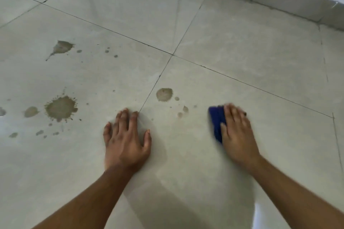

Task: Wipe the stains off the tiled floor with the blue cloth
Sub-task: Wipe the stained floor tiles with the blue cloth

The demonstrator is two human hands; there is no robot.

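Two hands (126, 141), one blue cloth (216, 122), perhaps five large stains (60, 108).

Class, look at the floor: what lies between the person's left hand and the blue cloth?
In the head view, between the left hand and the blue cloth lie a few small brown spots; otherwise the tile there is bare.

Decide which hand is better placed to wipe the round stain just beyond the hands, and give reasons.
The right hand. It already presses the blue cloth on the floor, close to the round stain. The left hand lies flat and bare.
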